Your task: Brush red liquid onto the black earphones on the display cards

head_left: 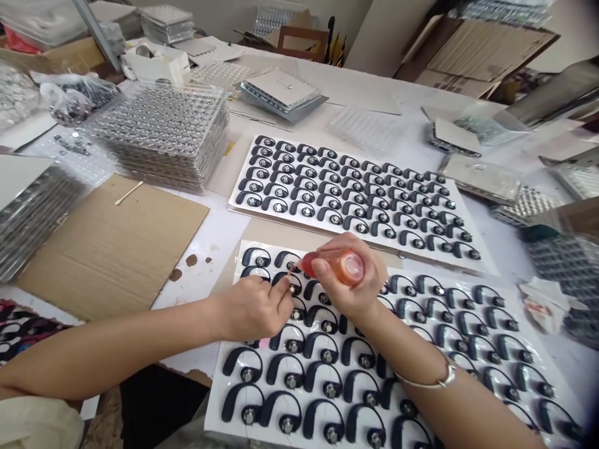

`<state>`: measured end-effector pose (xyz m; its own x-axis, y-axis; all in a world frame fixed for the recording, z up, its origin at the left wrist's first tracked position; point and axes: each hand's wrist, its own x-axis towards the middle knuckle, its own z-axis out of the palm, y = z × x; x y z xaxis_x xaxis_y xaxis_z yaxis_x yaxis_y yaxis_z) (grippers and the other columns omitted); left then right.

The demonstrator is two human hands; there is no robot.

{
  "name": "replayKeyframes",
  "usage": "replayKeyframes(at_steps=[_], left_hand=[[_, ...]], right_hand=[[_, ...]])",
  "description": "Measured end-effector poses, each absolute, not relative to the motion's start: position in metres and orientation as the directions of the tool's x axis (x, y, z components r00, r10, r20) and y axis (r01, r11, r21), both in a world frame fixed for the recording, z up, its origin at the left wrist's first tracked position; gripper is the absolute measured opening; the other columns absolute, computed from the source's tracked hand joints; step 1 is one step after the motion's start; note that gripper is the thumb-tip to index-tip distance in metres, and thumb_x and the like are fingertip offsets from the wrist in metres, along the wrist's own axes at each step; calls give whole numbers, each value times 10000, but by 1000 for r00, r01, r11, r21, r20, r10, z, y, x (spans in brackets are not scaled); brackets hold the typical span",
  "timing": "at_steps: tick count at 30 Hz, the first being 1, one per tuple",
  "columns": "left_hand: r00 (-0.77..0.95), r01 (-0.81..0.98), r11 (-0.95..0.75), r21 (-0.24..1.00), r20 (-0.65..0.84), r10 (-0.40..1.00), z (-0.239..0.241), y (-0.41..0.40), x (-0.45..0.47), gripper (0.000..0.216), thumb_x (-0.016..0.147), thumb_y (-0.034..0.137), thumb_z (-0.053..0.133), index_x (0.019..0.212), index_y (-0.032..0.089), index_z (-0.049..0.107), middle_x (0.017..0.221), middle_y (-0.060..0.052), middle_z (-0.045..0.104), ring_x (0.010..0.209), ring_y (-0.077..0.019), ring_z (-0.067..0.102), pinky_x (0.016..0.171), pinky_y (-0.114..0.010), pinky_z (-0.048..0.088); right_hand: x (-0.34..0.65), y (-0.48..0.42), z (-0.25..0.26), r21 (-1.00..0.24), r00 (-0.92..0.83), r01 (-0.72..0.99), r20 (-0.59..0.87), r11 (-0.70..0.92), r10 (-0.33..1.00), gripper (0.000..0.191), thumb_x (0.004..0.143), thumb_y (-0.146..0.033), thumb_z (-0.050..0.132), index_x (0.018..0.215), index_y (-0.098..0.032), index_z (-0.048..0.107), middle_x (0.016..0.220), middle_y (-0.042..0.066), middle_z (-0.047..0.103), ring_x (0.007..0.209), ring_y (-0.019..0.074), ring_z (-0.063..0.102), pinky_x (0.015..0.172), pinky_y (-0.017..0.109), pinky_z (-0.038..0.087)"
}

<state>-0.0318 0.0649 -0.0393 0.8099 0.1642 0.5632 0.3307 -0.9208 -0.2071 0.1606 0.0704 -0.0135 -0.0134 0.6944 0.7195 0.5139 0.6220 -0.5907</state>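
My right hand (360,290) is wrapped round a small red-orange squeeze bottle (350,265), tipped so its narrow nozzle points left. My left hand (255,308) is closed, its fingertips pressed together right beside the nozzle tip. Whether those fingertips hold something small is hidden. Both hands are over the near white sheet (214,399), which bears rows of black ear-hook-shaped pieces (285,411), each with a round silvery part at one end. The nozzle tip is above a piece in the upper left rows. My right forearm covers part of the sheet.
Behind lies a second sheet of black hook pieces (350,187). To the left are a brown cardboard piece (107,249) with a cotton swab (128,193) on it, and stacked clear trays (159,131). At right lies a crumpled, stained tissue (545,305); cardboard boxes (482,53) stand farther back.
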Motion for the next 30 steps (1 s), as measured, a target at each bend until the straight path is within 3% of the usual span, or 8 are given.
replayKeyframes(at_steps=[30], left_hand=[[806,359,-914,-188,556,202,-40,65,-32,146,880,178,570,788,75,620,972,-201,715,470,-147,594,395,-277,477]], right_hand=[[161,71,-21,-463,-128,522,787,716,603,237,738,-176,693,928,-204,553,672,-3,661,546,134,566,474,283,470]])
